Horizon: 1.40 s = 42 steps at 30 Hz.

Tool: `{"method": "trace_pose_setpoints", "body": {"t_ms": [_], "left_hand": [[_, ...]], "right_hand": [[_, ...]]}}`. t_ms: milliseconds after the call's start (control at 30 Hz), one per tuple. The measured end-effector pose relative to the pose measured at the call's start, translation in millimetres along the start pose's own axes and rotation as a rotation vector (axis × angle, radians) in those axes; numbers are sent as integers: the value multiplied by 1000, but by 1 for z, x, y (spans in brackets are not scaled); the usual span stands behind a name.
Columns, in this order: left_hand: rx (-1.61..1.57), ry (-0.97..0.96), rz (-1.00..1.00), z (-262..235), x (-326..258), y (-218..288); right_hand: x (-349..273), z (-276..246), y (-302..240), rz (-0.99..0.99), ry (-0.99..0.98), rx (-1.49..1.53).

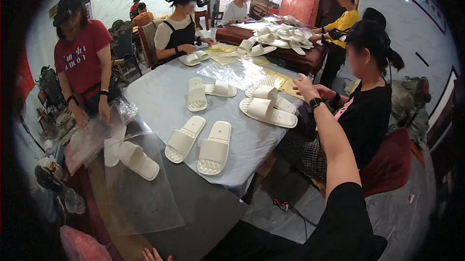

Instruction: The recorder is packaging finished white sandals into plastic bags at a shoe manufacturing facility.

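Note:
My right arm stretches far across the table's right side. My right hand (306, 89) is raised near the seated co-worker's hands, its fingers apart with nothing visible in them. At the lower edge my left hand (154, 255) shows only its fingers, spread on the dark tabletop (203, 222). White slippers lie between: a nearest pair made of a left slipper (185, 140) and a right slipper (214, 148), a pair behind with one slipper (196, 94) upright to me and another slipper (220, 88) sideways, and several slippers (269, 111) close to my right forearm.
A clear plastic bag (145, 198) lies under a slipper (139, 160) at the left, where a person in red (85, 62) handles plastic film. Yellow packaging (281, 81) and a slipper pile (281, 35) are farther back. A co-worker in black (363, 110) sits at the right; others work around the table.

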<state>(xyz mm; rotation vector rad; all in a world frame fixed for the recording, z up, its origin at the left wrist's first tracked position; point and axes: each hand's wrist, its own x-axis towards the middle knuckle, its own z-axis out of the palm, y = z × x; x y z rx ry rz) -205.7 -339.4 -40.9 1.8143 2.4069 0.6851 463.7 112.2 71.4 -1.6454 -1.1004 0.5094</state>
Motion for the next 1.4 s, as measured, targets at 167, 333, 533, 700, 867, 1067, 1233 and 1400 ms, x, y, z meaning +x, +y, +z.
{"method": "trace_pose_setpoints", "body": {"t_ms": [167,333,533,700,867,1067,1233,1400], "left_hand": [[47,-15,-10,1,-3,0],[91,-143,-155,-1,1,-8],[39,-9,-79,8,6,-2],[55,-7,-73,8,1,-4],[47,-38,-107,11,-6,-9],[33,84,109,9,3,-6],[37,86,97,9,0,-11],[41,79,81,8,0,-11]], "right_hand": [[1,-7,19,59,-27,-18],[12,-5,47,165,-113,104],[11,-20,50,156,8,94],[0,8,42,139,28,113],[-11,24,44,118,12,72],[-15,-4,47,141,72,327],[-29,-1,35,129,10,473],[-34,4,32,164,40,541]]}}
